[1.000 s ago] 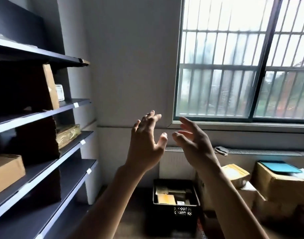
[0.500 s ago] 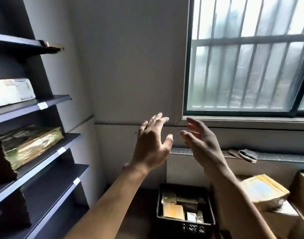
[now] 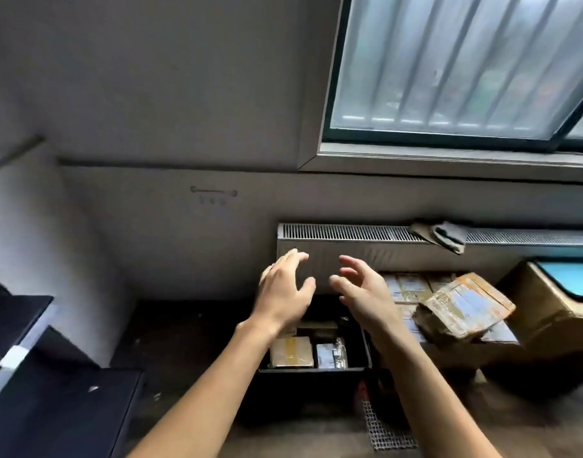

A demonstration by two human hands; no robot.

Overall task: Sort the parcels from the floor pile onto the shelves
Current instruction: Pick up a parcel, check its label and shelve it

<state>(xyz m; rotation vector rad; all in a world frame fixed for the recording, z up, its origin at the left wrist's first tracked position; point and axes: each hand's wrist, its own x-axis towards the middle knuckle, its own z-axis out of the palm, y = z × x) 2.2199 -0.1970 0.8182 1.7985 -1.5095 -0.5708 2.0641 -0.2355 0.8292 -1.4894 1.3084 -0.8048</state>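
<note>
At the far left, dark flat shelves (image 3: 62,408) are seen, with a small white tag (image 3: 14,357) fixed on one front edge; no writing can be made out on it. Near the middle, the left hand (image 3: 283,292) is held in the air, fingers spread and relaxed, with nothing gripped. Just beside it, across a narrow gap, the right hand (image 3: 363,292) is raised likewise, fingers loosely bent and wide, with nothing held. Below both hands a black plastic crate (image 3: 313,375) is set on the floor. Inside it, a flat brown parcel (image 3: 291,352) crossed with glossy tape and a small packet (image 3: 329,355) with a white label are laid side by side; their print is too blurred to be read. Behind the hands a ribbed grey radiator (image 3: 382,256) is mounted under the window (image 3: 448,61), and a crumpled cloth (image 3: 440,236) is draped on its top. Further right, a dented cardboard parcel (image 3: 465,309) with a pale, unreadable shipping label is tilted on a heap of labelled parcels (image 3: 407,285). A large cardboard box (image 3: 554,312) is placed at the right edge.
</note>
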